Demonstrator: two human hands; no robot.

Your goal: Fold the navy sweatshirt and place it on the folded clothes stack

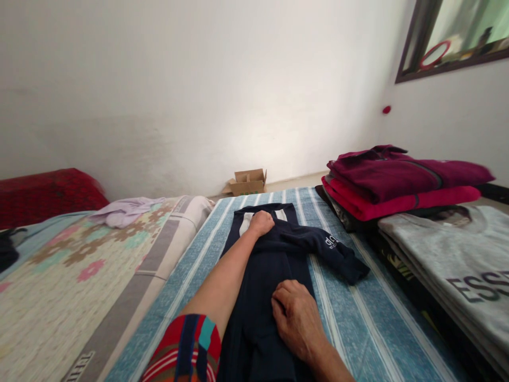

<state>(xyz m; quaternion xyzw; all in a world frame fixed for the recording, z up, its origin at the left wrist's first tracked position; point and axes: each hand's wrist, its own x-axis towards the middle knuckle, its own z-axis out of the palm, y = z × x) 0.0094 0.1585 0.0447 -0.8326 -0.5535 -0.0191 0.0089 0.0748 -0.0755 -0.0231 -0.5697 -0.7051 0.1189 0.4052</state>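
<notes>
A dark navy garment (274, 254) lies lengthwise on a blue striped bedsheet (358, 318), one sleeve with white lettering folded out to the right. My left hand (261, 223) reaches far along it and is closed on the fabric near the collar. Nearer to me, my right hand (296, 315) presses down on the middle of the garment with its fingers curled.
Folded red and maroon clothes (397, 183) are stacked at the right, next to a pile of grey T-shirts (457, 265). A floral bed cover (79, 265) with a lilac cloth (125, 209) lies at the left. A small cardboard box (248, 182) stands by the wall.
</notes>
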